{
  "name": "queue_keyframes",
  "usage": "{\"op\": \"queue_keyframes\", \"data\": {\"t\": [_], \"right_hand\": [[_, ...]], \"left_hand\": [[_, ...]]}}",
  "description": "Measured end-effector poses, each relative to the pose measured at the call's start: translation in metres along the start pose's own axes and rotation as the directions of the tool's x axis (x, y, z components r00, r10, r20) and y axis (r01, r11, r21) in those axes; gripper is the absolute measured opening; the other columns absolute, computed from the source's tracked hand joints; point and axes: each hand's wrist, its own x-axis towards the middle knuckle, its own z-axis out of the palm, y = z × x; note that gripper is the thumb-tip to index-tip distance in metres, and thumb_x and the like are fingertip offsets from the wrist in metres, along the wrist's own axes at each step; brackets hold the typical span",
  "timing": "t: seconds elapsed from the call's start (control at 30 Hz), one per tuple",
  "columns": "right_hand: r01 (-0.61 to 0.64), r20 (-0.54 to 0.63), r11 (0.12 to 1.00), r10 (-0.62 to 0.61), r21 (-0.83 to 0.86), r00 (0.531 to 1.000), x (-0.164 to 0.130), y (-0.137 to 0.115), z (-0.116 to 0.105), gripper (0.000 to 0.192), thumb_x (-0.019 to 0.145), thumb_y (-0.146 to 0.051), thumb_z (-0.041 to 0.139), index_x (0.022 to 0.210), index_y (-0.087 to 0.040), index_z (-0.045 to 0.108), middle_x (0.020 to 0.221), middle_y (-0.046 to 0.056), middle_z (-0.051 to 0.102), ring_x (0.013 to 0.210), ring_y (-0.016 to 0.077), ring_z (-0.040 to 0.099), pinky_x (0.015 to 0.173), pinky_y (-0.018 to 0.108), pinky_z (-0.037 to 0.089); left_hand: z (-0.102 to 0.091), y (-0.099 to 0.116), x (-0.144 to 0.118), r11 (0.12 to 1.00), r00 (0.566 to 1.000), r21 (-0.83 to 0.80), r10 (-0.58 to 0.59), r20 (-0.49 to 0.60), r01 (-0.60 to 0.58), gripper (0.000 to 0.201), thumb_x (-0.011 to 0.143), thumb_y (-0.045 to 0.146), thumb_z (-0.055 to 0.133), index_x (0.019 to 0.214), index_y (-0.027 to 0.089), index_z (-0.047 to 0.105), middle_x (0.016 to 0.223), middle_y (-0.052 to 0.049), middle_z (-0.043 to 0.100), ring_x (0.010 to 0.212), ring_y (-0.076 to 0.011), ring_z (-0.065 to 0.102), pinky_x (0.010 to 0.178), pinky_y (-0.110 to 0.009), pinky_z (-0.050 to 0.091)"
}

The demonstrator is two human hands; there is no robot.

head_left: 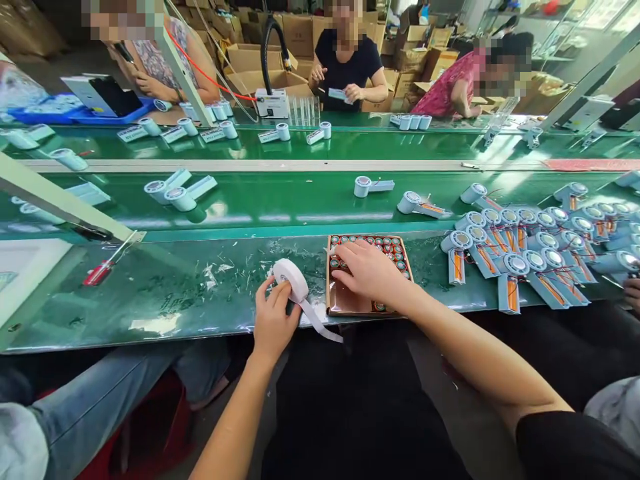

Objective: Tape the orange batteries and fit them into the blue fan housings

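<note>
My left hand (pixel 273 317) grips a white roll of tape (pixel 291 278) at the near edge of the green bench (pixel 200 300), with a loose strip hanging off toward me. My right hand (pixel 367 270) rests palm down inside a shallow brown cardboard tray (pixel 345 301), fingers on the small round green-and-red cells (pixel 395 250) packed in its far half. The tray's near half is bare. Whether the fingers pinch a cell is hidden.
A heap of light-blue handheld fan halves (pixel 530 257) with orange batteries lies right of the tray. More fan bodies (pixel 177 193) ride the green conveyor belt. A red-handled screwdriver (pixel 103 270) lies at left. Three people sit across the line among cardboard boxes.
</note>
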Motion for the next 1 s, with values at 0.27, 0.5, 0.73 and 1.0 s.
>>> {"op": "queue_keyframes", "data": {"t": [0.27,0.5,0.73,1.0], "right_hand": [[0.005,0.055,0.966,0.009,-0.260,0.998,0.010,-0.013,0.017,0.014,0.101,-0.017,0.058,0.110,-0.014,0.068,0.111,0.016,0.066,0.108,0.0322,0.056,0.086,0.041,0.044],[0.085,0.043,0.973,-0.078,-0.215,0.996,-0.005,-0.012,0.021,0.011,0.099,-0.022,0.063,0.107,-0.018,0.068,0.115,0.012,0.064,0.108,0.0297,0.053,0.084,0.041,0.041],[0.087,0.044,0.992,-0.083,-0.088,0.996,-0.030,-0.018,0.024,0.013,0.099,-0.034,0.069,0.104,-0.023,0.067,0.112,0.006,0.067,0.108,0.0283,0.051,0.084,0.042,0.035],[-0.016,-0.162,0.954,0.067,0.301,0.985,-0.030,-0.018,0.017,0.010,0.093,-0.024,0.073,0.101,-0.022,0.068,0.097,0.002,0.068,0.098,0.0243,0.060,0.091,0.042,0.040]], "left_hand": [[0.004,0.004,-0.005,0.998,0.998,0.033,-0.052,0.022,0.051,0.039,0.091,0.019,0.063,0.130,0.017,0.060,0.126,-0.014,0.070,0.136,-0.0371,0.051,0.113,-0.060,0.045],[0.003,0.006,-0.003,0.998,1.000,0.053,-0.020,-0.005,0.021,0.040,0.090,0.016,0.062,0.130,0.017,0.059,0.124,-0.013,0.070,0.135,-0.0371,0.052,0.112,-0.060,0.047],[0.003,0.008,-0.002,0.997,1.000,0.072,-0.020,-0.016,0.021,0.039,0.090,0.017,0.064,0.128,0.015,0.061,0.122,-0.014,0.071,0.135,-0.0368,0.052,0.113,-0.058,0.048],[-0.005,0.011,0.001,1.000,0.999,0.024,0.008,-0.047,-0.007,0.036,0.089,0.015,0.066,0.125,0.018,0.060,0.118,-0.012,0.070,0.132,-0.0354,0.055,0.113,-0.060,0.048]]}}
